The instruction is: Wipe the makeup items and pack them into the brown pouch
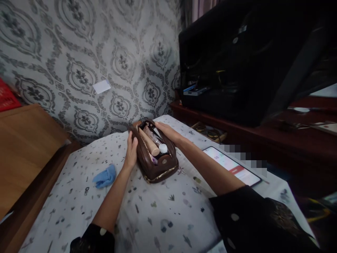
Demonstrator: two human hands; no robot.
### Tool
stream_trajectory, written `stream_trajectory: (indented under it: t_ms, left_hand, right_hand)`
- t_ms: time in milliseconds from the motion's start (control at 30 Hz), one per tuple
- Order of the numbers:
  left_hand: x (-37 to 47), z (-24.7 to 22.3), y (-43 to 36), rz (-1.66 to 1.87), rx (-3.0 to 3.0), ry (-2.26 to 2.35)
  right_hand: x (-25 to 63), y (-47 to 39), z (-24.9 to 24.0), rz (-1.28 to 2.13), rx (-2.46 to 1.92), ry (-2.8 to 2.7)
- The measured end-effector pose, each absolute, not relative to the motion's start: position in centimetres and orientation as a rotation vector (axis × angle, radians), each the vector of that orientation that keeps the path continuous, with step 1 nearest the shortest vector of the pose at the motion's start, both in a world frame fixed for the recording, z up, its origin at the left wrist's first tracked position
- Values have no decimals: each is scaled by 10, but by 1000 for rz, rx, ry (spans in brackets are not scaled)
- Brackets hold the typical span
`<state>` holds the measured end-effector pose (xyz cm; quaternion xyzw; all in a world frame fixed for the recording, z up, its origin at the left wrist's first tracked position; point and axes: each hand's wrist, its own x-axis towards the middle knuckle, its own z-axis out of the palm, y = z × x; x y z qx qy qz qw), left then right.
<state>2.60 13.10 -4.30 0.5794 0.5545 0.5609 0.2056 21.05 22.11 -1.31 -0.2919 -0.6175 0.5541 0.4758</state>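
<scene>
A brown leather pouch [158, 170] lies unzipped on the patterned white sheet. Inside it show a beige tube [150, 142], a white round cap [163, 148] and other small items. My left hand [131, 151] presses along the pouch's left side, thumb raised, fingers partly hidden behind it. On the far right side, my right hand [168, 133] holds the pouch's upper edge, its fingertips near the far end. A crumpled blue cloth [104, 176] rests on the sheet left of my left forearm.
A phone [237, 168] with a lit screen lies under and beside my right forearm. Beyond it are an open tray [210, 133] and a large black screen [223, 63]. At the left stands a wooden panel [26, 147]; patterned wallpaper [79, 42] rises behind.
</scene>
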Motion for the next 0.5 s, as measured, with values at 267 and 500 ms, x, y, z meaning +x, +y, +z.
stream_trajectory:
  t_ms: [267,500]
  left_hand:
    - [3,-20,155,1510,1805,1709]
    - [17,35,218,924,2262,1805]
  right_hand:
    - [218,226,-17,1387,-773,-1453]
    - [219,234,-17,1343,-741,-1505]
